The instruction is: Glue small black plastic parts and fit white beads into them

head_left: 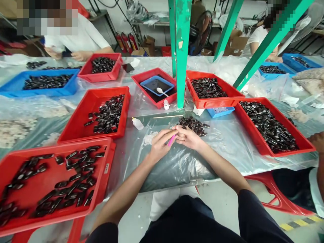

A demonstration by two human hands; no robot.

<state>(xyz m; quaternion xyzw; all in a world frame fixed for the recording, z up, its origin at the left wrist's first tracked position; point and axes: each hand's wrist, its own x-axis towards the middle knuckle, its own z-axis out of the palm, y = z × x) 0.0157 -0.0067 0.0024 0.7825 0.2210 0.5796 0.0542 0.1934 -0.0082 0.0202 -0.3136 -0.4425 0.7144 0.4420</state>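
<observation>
My left hand (162, 141) and my right hand (186, 136) meet above the middle of the table, fingertips together. A pink tool (171, 140) is closed in the fingers of my left hand. The fingers of my right hand are pinched, and what they hold is too small to make out. Just behind the hands lies a pile of shiny black pieces (196, 125). Small white bits (150, 138) are scattered left of my left hand.
Red trays of black pieces stand left (63, 133) and right (303, 140). A white bottle (137, 123) lies left of the hands. Behind them rises a green post (181, 67). People sit across the table; another person's hand (317, 141) shows at right.
</observation>
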